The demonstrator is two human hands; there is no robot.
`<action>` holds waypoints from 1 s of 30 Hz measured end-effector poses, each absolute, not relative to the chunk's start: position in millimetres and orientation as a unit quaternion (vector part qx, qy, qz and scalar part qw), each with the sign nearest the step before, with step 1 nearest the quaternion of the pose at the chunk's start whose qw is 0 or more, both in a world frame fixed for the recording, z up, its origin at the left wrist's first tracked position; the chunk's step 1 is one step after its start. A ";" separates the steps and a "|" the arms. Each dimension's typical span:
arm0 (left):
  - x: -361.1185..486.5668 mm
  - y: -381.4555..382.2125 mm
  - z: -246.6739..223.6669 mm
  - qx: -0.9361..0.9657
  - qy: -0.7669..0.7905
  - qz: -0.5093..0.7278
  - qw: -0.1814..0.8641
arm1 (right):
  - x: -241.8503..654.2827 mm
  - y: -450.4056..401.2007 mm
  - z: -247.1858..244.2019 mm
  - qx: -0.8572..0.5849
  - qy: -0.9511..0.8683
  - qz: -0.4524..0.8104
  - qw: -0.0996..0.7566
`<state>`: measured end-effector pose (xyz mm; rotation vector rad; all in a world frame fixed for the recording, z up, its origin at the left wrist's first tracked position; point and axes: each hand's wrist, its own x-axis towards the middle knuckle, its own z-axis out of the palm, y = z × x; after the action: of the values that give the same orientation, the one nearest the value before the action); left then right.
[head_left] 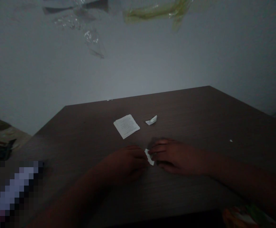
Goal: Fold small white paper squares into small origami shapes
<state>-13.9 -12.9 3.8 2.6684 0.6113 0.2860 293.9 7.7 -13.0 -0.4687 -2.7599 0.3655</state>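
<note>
A small folded strip of white paper [149, 157] lies on the table between my two hands. My left hand [129, 161] is closed at the paper's left side, its fingers curled and their tips partly hidden. From the right, my right hand [175, 155] has its fingers bent over the paper's edge, with the thumb lower down near the tabletop. Just beyond the hands is a small folded paper boat [151, 120]. Left of the boat lies a stack of square printed paper sheets [126, 126], turned at an angle.
The dark wooden table [182, 107] meets a pale wall [138, 66] at its far edge. A tiny white scrap [231, 140] lies on the right side. Clear and yellowish tape [154, 14] clings to the wall. A blurred-out object [14, 190] is at the lower left.
</note>
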 end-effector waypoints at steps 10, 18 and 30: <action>-24.3 0.8 -7.8 0.941 0.251 0.113 0.195 | 297.2 13.8 -15.0 -0.156 -0.965 0.146 0.154; -22.0 2.3 -10.5 0.942 0.267 0.110 0.169 | 299.1 11.5 -18.1 -0.167 -0.970 0.125 0.128; -19.7 5.7 -18.6 0.942 0.279 0.107 0.156 | 298.8 10.1 -18.2 -0.173 -0.965 0.133 0.145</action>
<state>-19.7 5.7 -18.6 2.6954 0.7975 0.3073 298.8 10.1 -18.2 -0.4974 -2.7797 0.3829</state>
